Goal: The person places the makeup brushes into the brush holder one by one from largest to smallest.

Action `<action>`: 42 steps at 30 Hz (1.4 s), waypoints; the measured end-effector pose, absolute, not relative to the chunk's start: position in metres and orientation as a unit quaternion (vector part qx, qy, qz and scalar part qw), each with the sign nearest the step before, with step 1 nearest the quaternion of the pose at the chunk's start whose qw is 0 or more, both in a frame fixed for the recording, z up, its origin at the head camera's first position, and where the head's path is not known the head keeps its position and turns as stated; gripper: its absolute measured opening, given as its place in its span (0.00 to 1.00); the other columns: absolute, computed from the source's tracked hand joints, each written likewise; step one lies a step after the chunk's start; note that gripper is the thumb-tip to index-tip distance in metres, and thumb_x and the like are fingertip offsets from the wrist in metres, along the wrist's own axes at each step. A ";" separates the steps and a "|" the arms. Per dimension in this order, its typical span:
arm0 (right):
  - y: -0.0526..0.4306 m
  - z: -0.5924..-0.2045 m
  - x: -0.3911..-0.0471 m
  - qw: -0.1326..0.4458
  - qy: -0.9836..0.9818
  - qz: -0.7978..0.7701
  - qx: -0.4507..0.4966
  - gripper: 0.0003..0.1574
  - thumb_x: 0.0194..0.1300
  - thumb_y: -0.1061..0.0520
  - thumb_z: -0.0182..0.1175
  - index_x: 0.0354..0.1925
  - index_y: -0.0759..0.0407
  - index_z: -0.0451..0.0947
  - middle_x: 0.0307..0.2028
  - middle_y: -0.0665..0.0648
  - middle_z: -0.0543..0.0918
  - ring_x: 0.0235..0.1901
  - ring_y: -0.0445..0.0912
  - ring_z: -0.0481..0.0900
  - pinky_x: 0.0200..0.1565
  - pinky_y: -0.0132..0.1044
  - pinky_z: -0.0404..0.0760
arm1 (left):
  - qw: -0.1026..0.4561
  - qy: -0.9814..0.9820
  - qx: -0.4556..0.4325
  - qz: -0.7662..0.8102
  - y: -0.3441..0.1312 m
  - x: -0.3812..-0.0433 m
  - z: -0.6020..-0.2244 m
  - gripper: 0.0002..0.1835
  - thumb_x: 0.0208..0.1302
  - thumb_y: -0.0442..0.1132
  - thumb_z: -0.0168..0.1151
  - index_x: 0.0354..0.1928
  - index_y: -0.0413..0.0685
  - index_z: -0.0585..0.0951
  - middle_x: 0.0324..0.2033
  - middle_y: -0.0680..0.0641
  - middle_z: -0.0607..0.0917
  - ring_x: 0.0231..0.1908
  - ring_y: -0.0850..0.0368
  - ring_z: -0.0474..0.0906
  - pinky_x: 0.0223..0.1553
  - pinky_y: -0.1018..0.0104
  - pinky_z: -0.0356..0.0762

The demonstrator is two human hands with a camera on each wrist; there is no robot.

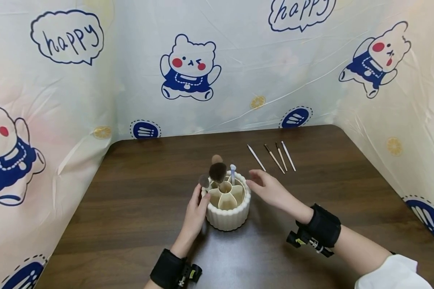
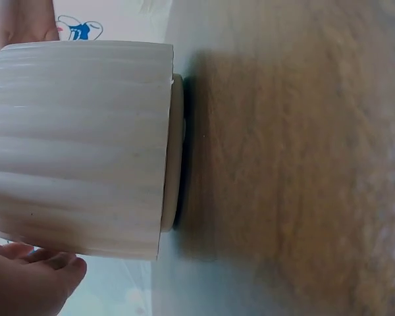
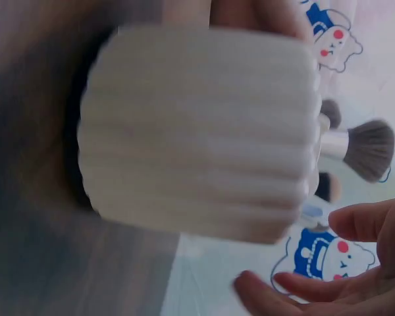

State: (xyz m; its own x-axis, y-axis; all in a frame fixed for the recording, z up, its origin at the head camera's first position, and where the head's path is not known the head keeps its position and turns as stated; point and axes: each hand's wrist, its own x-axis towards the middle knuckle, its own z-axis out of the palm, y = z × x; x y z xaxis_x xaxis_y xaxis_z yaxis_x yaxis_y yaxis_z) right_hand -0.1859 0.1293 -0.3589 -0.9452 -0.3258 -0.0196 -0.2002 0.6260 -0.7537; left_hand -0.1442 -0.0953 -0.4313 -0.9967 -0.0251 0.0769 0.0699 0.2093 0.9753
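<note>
A cream fluted makeup brush holder (image 1: 228,218) with inner compartments stands on the table. Along its left side, my left hand (image 1: 194,212) grips the wall, thumb toward the front. Fluffy makeup brushes stick up from it: a large dark one (image 1: 217,173), a brown-tipped one (image 1: 217,159) behind and a greyish round one (image 1: 204,181) at the left. A small brush with a bluish stem (image 1: 233,174) stands near the far right rim. My right hand (image 1: 269,190) hovers by the right rim with fingers and thumb apart, nothing between them in the right wrist view.
Several thin sticks lie behind the right hand, among them a white one (image 1: 256,157) and a dark-tipped one (image 1: 274,159). The dark wooden table (image 1: 141,192) is bordered at the back and sides by a printed curtain (image 1: 238,72).
</note>
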 end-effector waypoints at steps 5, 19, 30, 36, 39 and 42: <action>0.129 -0.363 -0.181 0.120 0.885 -0.420 -0.158 0.26 0.72 0.57 0.47 0.60 0.76 0.67 0.57 0.73 0.75 0.59 0.62 0.73 0.59 0.54 0.73 | 0.038 -0.783 -0.010 -0.621 -0.096 -0.143 -0.430 0.30 0.73 0.41 0.45 0.72 0.39 0.56 0.70 0.35 0.62 0.70 0.41 0.57 0.69 0.46 0.57; 0.122 -0.368 -0.190 0.108 0.871 -0.447 -0.174 0.26 0.71 0.62 0.45 0.62 0.77 0.65 0.59 0.73 0.74 0.60 0.61 0.73 0.60 0.52 0.73 | 0.067 -0.768 0.003 -0.637 -0.093 -0.142 -0.433 0.24 0.74 0.42 0.45 0.67 0.40 0.64 0.64 0.38 0.71 0.65 0.46 0.67 0.64 0.53 0.66; 0.124 -0.363 -0.178 0.109 0.919 -0.339 -0.167 0.30 0.70 0.54 0.50 0.62 0.72 0.66 0.52 0.70 0.81 0.52 0.56 0.81 0.49 0.46 0.81 | 0.048 -0.790 -0.005 -0.611 -0.094 -0.143 -0.431 0.27 0.73 0.40 0.32 0.71 0.38 0.59 0.70 0.36 0.62 0.72 0.41 0.54 0.71 0.43 0.51; 0.122 -0.364 -0.180 0.100 0.910 -0.355 -0.189 0.27 0.68 0.58 0.50 0.61 0.72 0.68 0.50 0.67 0.83 0.45 0.48 0.81 0.43 0.39 0.80 | 0.079 -0.781 0.022 -0.619 -0.094 -0.143 -0.432 0.24 0.72 0.38 0.34 0.64 0.35 0.66 0.64 0.36 0.70 0.66 0.43 0.63 0.67 0.47 0.59; 0.123 -0.367 -0.184 0.091 0.908 -0.359 -0.194 0.26 0.69 0.58 0.49 0.61 0.72 0.69 0.50 0.67 0.82 0.45 0.48 0.80 0.44 0.39 0.80 | 0.098 -0.779 0.041 -0.618 -0.093 -0.144 -0.433 0.22 0.70 0.35 0.35 0.61 0.34 0.70 0.60 0.36 0.74 0.62 0.44 0.67 0.64 0.50 0.63; 0.123 -0.368 -0.185 0.091 0.911 -0.354 -0.190 0.27 0.70 0.56 0.49 0.60 0.73 0.69 0.50 0.68 0.82 0.47 0.51 0.81 0.45 0.42 0.80 | 0.103 -0.779 0.046 -0.616 -0.093 -0.144 -0.434 0.22 0.69 0.34 0.35 0.60 0.35 0.70 0.59 0.37 0.75 0.61 0.45 0.68 0.64 0.50 0.63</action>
State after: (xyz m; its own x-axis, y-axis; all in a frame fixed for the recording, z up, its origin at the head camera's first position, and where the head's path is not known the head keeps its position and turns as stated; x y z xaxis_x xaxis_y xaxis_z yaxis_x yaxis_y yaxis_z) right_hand -0.1851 0.1232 -0.3681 -0.9108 -0.4117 -0.0319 -0.2824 0.6774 -0.6793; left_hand -0.1440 -0.0934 -0.4337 -0.9744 -0.1995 0.1034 0.0547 0.2356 0.9703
